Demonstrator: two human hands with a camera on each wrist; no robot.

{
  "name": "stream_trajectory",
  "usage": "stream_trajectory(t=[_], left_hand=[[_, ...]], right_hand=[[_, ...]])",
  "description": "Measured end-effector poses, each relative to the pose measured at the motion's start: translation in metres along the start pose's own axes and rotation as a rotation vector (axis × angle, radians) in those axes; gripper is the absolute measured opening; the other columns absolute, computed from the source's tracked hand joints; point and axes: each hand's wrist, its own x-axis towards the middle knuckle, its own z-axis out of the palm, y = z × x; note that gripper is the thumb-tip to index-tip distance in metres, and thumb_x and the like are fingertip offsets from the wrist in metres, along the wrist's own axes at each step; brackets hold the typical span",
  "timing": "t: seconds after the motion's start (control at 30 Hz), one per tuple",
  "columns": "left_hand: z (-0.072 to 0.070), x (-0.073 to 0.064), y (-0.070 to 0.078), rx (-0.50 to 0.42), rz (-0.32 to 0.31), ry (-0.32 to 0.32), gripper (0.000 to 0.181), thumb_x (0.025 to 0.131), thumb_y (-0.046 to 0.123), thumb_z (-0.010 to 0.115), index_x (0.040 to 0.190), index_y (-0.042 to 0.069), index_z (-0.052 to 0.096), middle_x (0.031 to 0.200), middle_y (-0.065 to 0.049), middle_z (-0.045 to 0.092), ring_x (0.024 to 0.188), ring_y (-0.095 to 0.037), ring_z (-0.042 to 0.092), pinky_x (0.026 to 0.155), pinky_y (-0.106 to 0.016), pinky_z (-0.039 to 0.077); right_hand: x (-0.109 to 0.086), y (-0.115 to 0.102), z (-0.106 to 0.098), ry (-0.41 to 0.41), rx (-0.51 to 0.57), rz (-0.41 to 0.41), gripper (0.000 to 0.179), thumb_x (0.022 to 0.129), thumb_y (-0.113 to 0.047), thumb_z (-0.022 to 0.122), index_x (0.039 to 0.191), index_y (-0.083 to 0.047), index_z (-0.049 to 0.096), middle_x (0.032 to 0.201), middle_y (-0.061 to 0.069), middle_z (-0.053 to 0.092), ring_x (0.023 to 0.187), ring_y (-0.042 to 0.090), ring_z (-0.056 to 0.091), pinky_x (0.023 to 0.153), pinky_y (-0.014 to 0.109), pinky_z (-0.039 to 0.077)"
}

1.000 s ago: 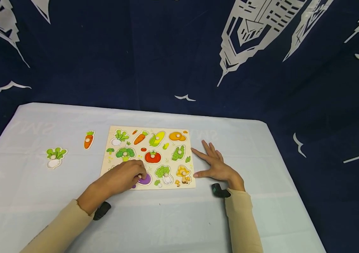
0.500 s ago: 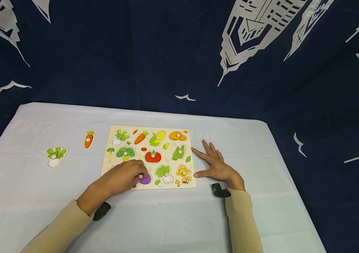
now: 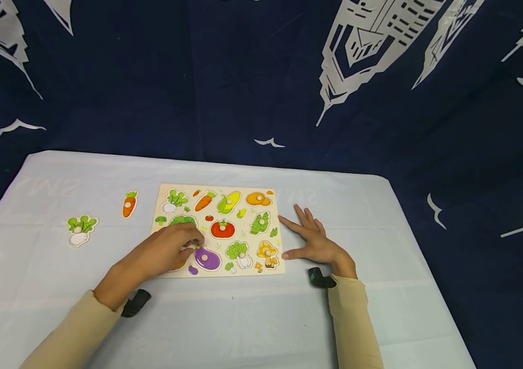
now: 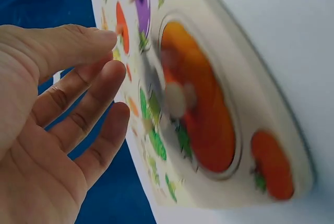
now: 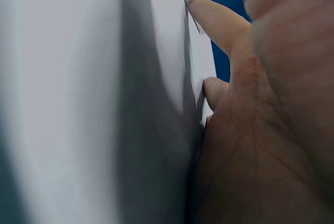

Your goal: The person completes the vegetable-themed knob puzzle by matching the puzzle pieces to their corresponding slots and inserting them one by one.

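A wooden knob puzzle board (image 3: 224,273) lies on the table, covered with vegetable pieces. My left hand (image 3: 162,251) hovers over its lower left part, close to the purple eggplant piece (image 3: 207,260). In the left wrist view its loosely curved fingers and thumb hold nothing. An orange knobbed piece (image 4: 209,125) sits in its slot near that hand; the head view hides most of it. Beside the board's right edge my right hand (image 3: 318,246) rests spread out, index fingertip and thumb at the edge. The tomato piece (image 3: 222,231) is in the middle of the board.
Left of the board lie two loose pieces, a carrot (image 3: 129,206) and a white radish (image 3: 79,238) with green leaves. A white cloth (image 3: 243,328) covers the table. Behind it hangs a dark blue curtain (image 3: 243,77) with white building prints.
My left hand has released the eggplant's knob and drawn back to the left and slightly up, so the whole eggplant now shows. The right hand has stayed still.
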Motion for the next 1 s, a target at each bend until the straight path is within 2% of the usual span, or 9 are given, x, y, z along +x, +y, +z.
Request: stream_trajectory(t=[0.23, 0.43, 0.67, 0.8, 1.0], left_hand=[[-0.020, 0.001, -0.015, -0.006, -0.017, 0.041, 0.030, 0.089, 0.003, 0.072, 0.118, 0.008, 0.070, 0.110, -0.003, 0.069, 0.089, -0.015, 0.059, 0.085, -0.038, 0.055], [-0.038, -0.002, -0.034, 0.000, -0.026, 0.132, 0.031, 0.090, -0.002, 0.066, 0.121, 0.003, 0.067, 0.108, -0.008, 0.068, 0.088, -0.018, 0.058, 0.082, -0.039, 0.053], [-0.053, -0.005, -0.054, 0.015, -0.060, 0.217, 0.032, 0.089, -0.002, 0.066, 0.121, 0.002, 0.066, 0.105, -0.011, 0.066, 0.087, -0.023, 0.060, 0.080, -0.041, 0.048], [-0.059, -0.006, -0.063, 0.053, -0.121, 0.226, 0.030, 0.089, 0.000, 0.066, 0.119, 0.001, 0.067, 0.109, -0.014, 0.065, 0.089, -0.026, 0.060, 0.077, -0.043, 0.051], [-0.066, -0.003, -0.076, 0.103, -0.236, 0.218, 0.024, 0.091, -0.001, 0.063, 0.114, -0.001, 0.069, 0.113, -0.017, 0.060, 0.087, -0.029, 0.053, 0.072, -0.042, 0.046]], right_hand=[[-0.001, 0.000, 0.000, -0.001, -0.001, 0.002, 0.099, 0.075, -0.043, 0.086, 0.157, -0.030, 0.033, 0.170, 0.009, -0.009, 0.154, 0.034, -0.020, 0.120, 0.061, -0.010], [-0.002, -0.001, 0.000, 0.002, -0.003, 0.005, 0.099, 0.074, -0.043, 0.086, 0.157, -0.030, 0.033, 0.170, 0.009, -0.009, 0.154, 0.035, -0.019, 0.120, 0.062, -0.009], [-0.002, -0.002, 0.000, 0.003, 0.005, 0.002, 0.099, 0.074, -0.041, 0.087, 0.157, -0.029, 0.034, 0.170, 0.009, -0.008, 0.154, 0.034, -0.019, 0.120, 0.062, -0.010], [-0.001, -0.002, 0.000, 0.002, 0.004, 0.004, 0.099, 0.074, -0.041, 0.086, 0.157, -0.029, 0.034, 0.170, 0.009, -0.008, 0.154, 0.035, -0.019, 0.120, 0.062, -0.010], [-0.001, -0.002, 0.001, 0.002, 0.006, 0.008, 0.099, 0.074, -0.042, 0.086, 0.157, -0.030, 0.034, 0.170, 0.009, -0.008, 0.154, 0.035, -0.019, 0.120, 0.062, -0.010]])
